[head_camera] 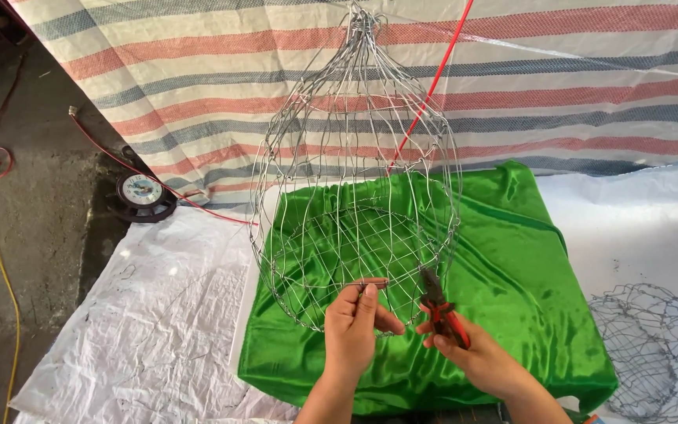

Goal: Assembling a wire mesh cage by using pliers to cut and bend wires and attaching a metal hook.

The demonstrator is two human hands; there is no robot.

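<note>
Left hand (357, 324) pinches the rim of the wire basket (355, 196), steadying it above the green cloth (512, 267); right hand (472, 355) grips red-handled pliers (441, 308), nose aimed at that rim.

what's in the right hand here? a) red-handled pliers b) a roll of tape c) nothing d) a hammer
a: the right hand grips red-handled pliers whose nose meets the lower rim of the wire basket frame, while the left hand pinches a wire of that rim over the green cloth.
</note>
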